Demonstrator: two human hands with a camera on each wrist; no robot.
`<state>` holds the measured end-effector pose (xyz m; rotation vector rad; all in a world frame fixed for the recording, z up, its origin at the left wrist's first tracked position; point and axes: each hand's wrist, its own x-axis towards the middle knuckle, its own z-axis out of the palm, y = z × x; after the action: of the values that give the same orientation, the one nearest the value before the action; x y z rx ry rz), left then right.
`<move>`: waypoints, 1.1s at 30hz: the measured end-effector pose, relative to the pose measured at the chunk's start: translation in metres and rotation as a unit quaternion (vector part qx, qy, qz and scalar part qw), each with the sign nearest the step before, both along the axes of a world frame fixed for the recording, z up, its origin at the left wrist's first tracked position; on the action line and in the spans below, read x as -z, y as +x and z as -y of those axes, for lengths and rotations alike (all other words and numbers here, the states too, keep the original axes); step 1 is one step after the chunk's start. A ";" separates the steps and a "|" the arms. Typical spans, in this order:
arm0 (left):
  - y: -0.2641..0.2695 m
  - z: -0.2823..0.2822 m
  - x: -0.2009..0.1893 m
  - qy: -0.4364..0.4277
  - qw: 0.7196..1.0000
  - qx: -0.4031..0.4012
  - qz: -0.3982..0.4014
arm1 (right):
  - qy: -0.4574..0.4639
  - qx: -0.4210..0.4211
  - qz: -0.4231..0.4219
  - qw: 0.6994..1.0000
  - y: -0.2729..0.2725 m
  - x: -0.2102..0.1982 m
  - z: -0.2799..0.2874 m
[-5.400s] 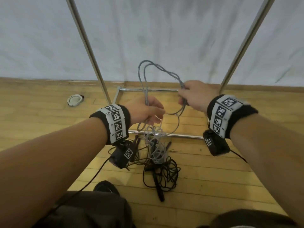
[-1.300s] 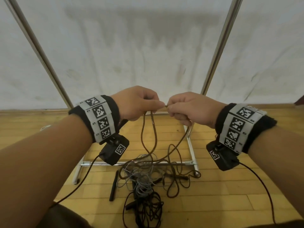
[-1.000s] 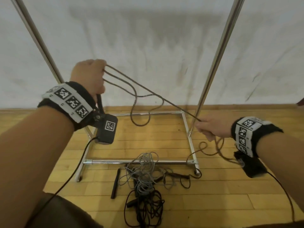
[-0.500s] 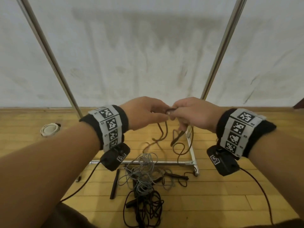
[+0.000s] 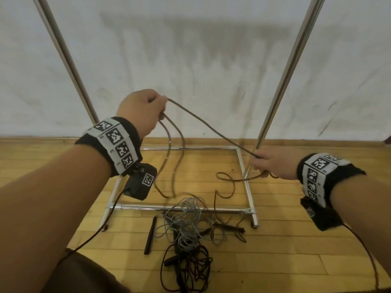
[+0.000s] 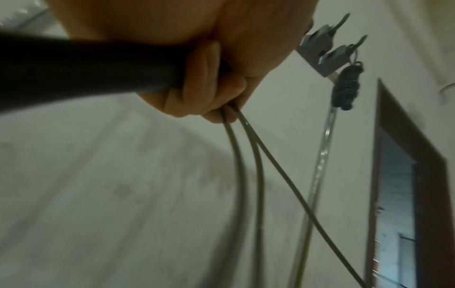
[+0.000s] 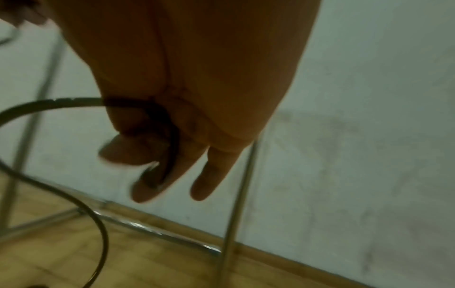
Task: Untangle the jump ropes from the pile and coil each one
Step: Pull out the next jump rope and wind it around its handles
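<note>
A brown jump rope (image 5: 208, 126) runs taut between my two hands. My left hand (image 5: 143, 111), raised at left of centre, grips a black handle (image 6: 81, 70) and several loops of that brown rope (image 6: 248, 155), which hang down below it. Lower right, my right hand (image 5: 268, 166) pinches the same rope (image 7: 61, 103), and its slack curls down to the floor. On the floor lies the pile: a grey rope (image 5: 186, 220), a black rope (image 5: 190, 269) and loose black handles (image 5: 150, 235).
A metal rack frame (image 5: 179, 207) lies on the wooden floor just behind the pile, with two slanted poles (image 5: 283, 77) rising against the white wall. A dark coiled rope (image 6: 347, 85) hangs on the rack's top. My knee (image 5: 80, 273) is at the bottom left.
Half a second ago both hands met at the centre. Now the left hand has risen left and the right has dropped right, drawing a fresh length of brown rope taut between them.
</note>
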<state>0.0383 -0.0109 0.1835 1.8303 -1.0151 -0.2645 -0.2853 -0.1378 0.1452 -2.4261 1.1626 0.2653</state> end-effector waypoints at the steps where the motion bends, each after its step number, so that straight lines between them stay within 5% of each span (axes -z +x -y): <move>1: 0.008 -0.002 0.001 0.007 1.000 -0.030 -0.002 | -0.014 0.002 -0.052 0.999 -0.008 0.004 0.005; 5: 0.025 -0.007 0.013 0.137 0.988 -0.049 0.058 | -0.021 -0.015 -0.186 0.982 -0.021 0.010 0.011; 8: 0.004 -0.004 0.022 0.259 0.954 0.043 0.147 | -0.025 -0.032 -0.099 0.994 -0.005 0.001 -0.001; 10: -0.019 -0.002 0.020 0.256 0.940 0.148 0.169 | 0.005 -0.040 -0.021 0.999 0.009 -0.008 -0.011; 16: -0.085 -0.001 0.015 0.183 0.917 0.355 0.005 | -0.019 -0.090 0.066 0.994 0.037 -0.032 -0.037; 22: -0.090 0.000 0.005 0.157 0.924 0.347 0.036 | -0.078 -0.088 0.067 0.991 0.038 -0.034 -0.044; 29: -0.102 0.007 0.010 0.268 0.868 0.346 0.235 | -0.072 -0.037 0.135 0.988 0.034 -0.036 -0.039; 33: -0.090 0.009 0.007 0.281 0.876 0.272 0.284 | 0.033 0.013 0.227 0.973 0.030 -0.037 -0.041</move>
<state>-0.0521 -0.0198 0.1763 2.1534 -2.0474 -0.3996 -0.2555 -0.0971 0.1823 -2.2470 0.9582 -0.2460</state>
